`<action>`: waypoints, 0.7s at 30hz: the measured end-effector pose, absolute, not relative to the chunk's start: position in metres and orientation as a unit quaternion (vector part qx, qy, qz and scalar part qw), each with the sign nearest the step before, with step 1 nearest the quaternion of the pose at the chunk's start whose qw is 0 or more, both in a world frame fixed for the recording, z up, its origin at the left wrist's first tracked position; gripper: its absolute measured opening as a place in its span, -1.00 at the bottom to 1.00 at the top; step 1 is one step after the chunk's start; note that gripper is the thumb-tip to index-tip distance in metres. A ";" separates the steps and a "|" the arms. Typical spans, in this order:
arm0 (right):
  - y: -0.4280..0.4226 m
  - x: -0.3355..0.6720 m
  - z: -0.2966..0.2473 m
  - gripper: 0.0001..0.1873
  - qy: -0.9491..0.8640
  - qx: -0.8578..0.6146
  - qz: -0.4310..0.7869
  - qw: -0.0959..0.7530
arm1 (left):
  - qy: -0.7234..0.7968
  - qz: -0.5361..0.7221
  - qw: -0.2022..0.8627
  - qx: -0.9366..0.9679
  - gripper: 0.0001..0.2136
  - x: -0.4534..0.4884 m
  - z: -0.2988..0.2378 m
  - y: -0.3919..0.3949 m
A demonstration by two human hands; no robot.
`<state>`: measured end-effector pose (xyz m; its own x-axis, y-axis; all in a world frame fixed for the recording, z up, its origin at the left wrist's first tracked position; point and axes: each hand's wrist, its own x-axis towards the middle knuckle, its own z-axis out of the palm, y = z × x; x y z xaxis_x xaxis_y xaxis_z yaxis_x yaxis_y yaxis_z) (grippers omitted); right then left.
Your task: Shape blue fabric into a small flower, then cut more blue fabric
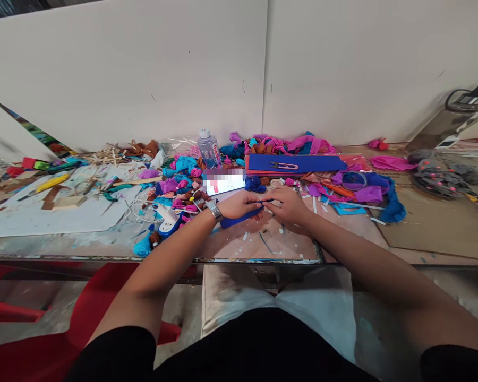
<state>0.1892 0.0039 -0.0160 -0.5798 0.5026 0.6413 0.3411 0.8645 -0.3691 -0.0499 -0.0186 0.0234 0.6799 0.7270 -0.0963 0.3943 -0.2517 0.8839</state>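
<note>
My left hand (241,204), with a metal watch on its wrist, is closed around a dark blue strip of felt or foam (239,218) held just above the worktable (258,244). My right hand (289,206) meets it from the right, fingers pinched on the strip's other end. Both hands touch at the middle. Small paper scraps lie on the table under them. A phone (225,183) with a lit screen lies just behind my left hand.
Pink, blue, purple and brown fabric scraps (183,185) are heaped behind the hands. A water bottle (208,148), a blue sheet with tweezers (295,163), green-handled pliers (113,192), a white board (56,212) and a grey pile (438,178) stand around. Red chairs (43,339) are below left.
</note>
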 end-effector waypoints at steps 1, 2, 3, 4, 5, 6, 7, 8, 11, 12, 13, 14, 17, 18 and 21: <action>0.004 0.189 -0.016 -0.74 -0.881 -0.242 0.105 0.392 | 0.362 0.171 0.510 0.761 -0.61 -0.050 0.023 -0.019; 0.004 0.189 -0.016 -0.73 -0.879 -0.246 0.105 0.394 | 0.362 0.173 0.526 0.750 -0.61 -0.050 0.023 -0.019; 0.004 0.189 -0.016 -0.73 -0.878 -0.248 0.104 0.397 | 0.362 0.176 0.539 0.740 -0.60 -0.050 0.023 -0.019; 0.004 0.189 -0.016 -0.74 -0.876 -0.249 0.101 0.400 | 0.362 0.179 0.550 0.731 -0.60 -0.050 0.024 -0.019; 0.004 0.190 -0.016 -0.74 -0.875 -0.248 0.097 0.403 | 0.362 0.182 0.559 0.723 -0.59 -0.050 0.024 -0.020; 0.004 0.190 -0.016 -0.75 -0.875 -0.248 0.092 0.406 | 0.363 0.185 0.566 0.716 -0.58 -0.050 0.024 -0.020; 0.004 0.190 -0.015 -0.76 -0.874 -0.247 0.089 0.408 | 0.365 0.188 0.573 0.710 -0.57 -0.050 0.024 -0.020; 0.004 0.190 -0.015 -0.77 -0.874 -0.247 0.086 0.410 | 0.367 0.190 0.578 0.703 -0.56 -0.050 0.024 -0.020; 0.003 0.190 -0.014 -0.79 -0.873 -0.250 0.084 0.411 | 0.372 0.198 0.591 0.688 -0.53 -0.049 0.024 -0.019; 0.003 0.190 -0.014 -0.79 -0.872 -0.253 0.085 0.410 | 0.371 0.200 0.594 0.685 -0.53 -0.049 0.024 -0.020; 0.002 0.190 -0.013 -0.80 -0.872 -0.254 0.084 0.409 | 0.371 0.203 0.596 0.683 -0.52 -0.049 0.024 -0.020; 0.002 0.190 -0.012 -0.80 -0.872 -0.254 0.083 0.410 | 0.369 0.205 0.597 0.682 -0.52 -0.049 0.024 -0.020; 0.000 0.188 -0.009 -0.80 -0.871 -0.245 0.073 0.418 | 0.369 0.216 0.607 0.670 -0.52 -0.048 0.026 -0.022; -0.001 0.188 -0.008 -0.80 -0.871 -0.242 0.071 0.421 | 0.370 0.221 0.614 0.662 -0.52 -0.048 0.026 -0.022; -0.002 0.189 -0.005 -0.81 -0.875 -0.234 0.069 0.419 | 0.370 0.230 0.641 0.631 -0.53 -0.048 0.026 -0.023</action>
